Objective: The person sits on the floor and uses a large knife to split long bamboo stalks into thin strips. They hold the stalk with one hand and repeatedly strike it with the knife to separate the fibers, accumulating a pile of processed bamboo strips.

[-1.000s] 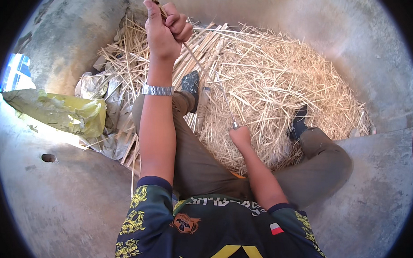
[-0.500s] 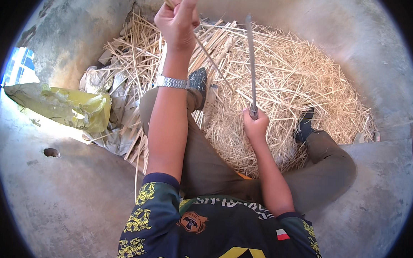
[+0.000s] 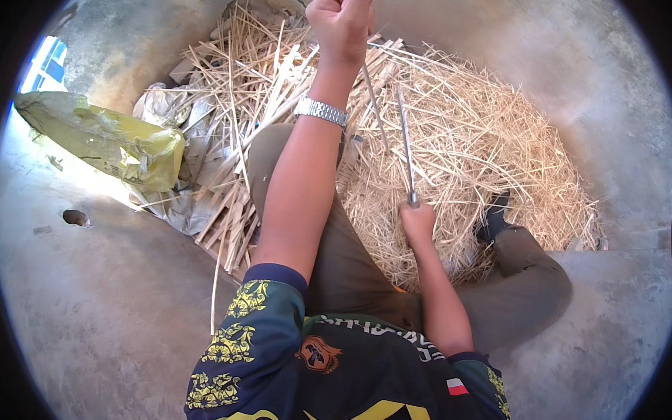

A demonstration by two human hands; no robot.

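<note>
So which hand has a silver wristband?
The left hand, near the picture's top edge; a silver wristband circles its wrist. The right hand, holding the long-bladed tool, is bare-wristed.

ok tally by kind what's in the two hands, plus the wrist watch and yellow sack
Knife, in the right hand: 1
Stick, in the left hand: 1
Watch: 1
Yellow sack: 1
Total: 4
</note>
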